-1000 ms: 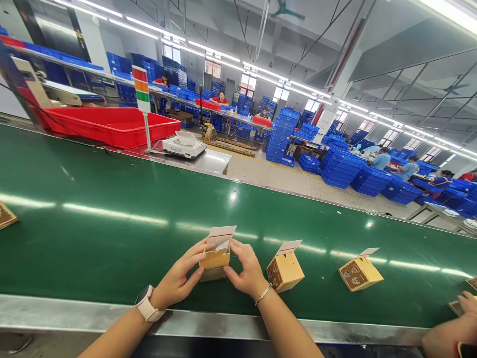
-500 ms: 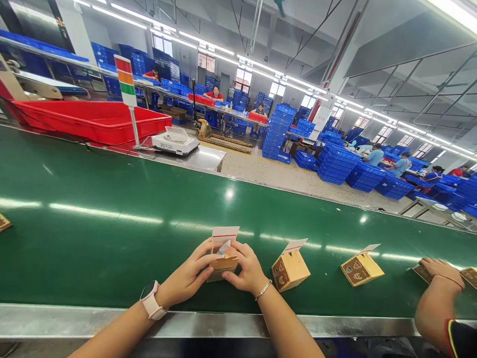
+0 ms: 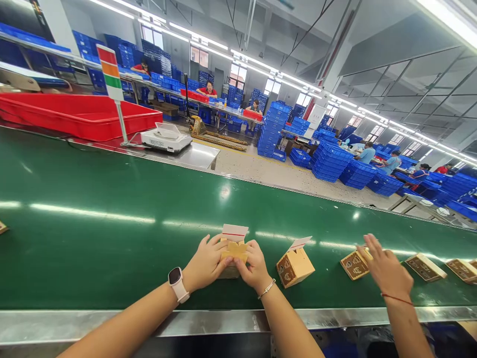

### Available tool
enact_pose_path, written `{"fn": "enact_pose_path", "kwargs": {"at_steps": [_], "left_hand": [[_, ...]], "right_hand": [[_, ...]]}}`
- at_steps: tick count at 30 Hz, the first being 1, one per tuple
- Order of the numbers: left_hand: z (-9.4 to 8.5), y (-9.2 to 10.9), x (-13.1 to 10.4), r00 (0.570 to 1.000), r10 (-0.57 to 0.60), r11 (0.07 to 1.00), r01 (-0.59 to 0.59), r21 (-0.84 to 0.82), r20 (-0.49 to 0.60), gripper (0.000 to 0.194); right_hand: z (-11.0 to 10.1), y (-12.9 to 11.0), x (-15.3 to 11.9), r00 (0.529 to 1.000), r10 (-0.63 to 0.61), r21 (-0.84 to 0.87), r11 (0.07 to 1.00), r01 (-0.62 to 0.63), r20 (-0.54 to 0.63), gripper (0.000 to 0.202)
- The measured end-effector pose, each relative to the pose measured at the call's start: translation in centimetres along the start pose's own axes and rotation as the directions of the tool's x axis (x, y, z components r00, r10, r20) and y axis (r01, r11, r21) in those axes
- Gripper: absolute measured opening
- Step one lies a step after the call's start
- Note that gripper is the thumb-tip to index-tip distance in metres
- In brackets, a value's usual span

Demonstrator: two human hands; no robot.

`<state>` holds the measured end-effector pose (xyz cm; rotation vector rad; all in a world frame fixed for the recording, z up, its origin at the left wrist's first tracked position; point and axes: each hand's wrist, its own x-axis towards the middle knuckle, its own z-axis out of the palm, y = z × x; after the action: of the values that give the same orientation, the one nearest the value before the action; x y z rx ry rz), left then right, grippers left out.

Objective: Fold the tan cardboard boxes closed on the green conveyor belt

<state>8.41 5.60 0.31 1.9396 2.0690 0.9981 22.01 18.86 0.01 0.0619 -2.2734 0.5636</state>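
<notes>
A small cardboard box (image 3: 235, 252) stands on the green belt between my two hands, its white lid flap with a red stripe raised at the back. My left hand (image 3: 206, 264) grips the left side, its thumb on the tan notched flap. From the right, my right hand (image 3: 255, 266) holds the same box, thumb pressed to that flap near the other thumb. The box's front is mostly covered by my fingers, and its inside is hidden. Just right of my hands sits a brown and tan box (image 3: 295, 267) with its lid flap up.
A co-worker's hand (image 3: 389, 273) reaches over another box (image 3: 354, 265). More boxes (image 3: 425, 267) lie farther right along the green conveyor belt (image 3: 112, 253). Beyond the belt are a red tray (image 3: 85, 117) and a white scale (image 3: 166, 138). A metal edge (image 3: 208, 320) runs along the near side.
My thumbs have come together on the tan flap, which now covers the pale contents seen before. The co-worker's hand has moved left to a nearer box.
</notes>
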Motion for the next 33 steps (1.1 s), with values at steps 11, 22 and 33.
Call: {"fn": "enact_pose_path", "kwargs": {"at_steps": [11,22,33], "left_hand": [[2.7,-0.5,-0.4,0.982,-0.008,0.990,-0.019,-0.142,-0.188,0.040],[3.2,0.6,1.4,0.983,0.011,0.959,-0.062,-0.277,-0.183,0.035],[4.8,2.7,4.1,0.850,-0.517,0.638,0.305,-0.707,-0.100,0.059]], "right_hand": [[-2.6,0.1,-0.9,0.993,-0.017,-0.141,0.989,0.033,0.114,0.025],[-3.5,0.6,-0.6,0.897,0.437,0.090,0.893,-0.442,0.067,0.041],[-2.1,0.1,-2.2,0.361,0.888,0.439,0.455,-0.775,-0.284,0.055]]}}
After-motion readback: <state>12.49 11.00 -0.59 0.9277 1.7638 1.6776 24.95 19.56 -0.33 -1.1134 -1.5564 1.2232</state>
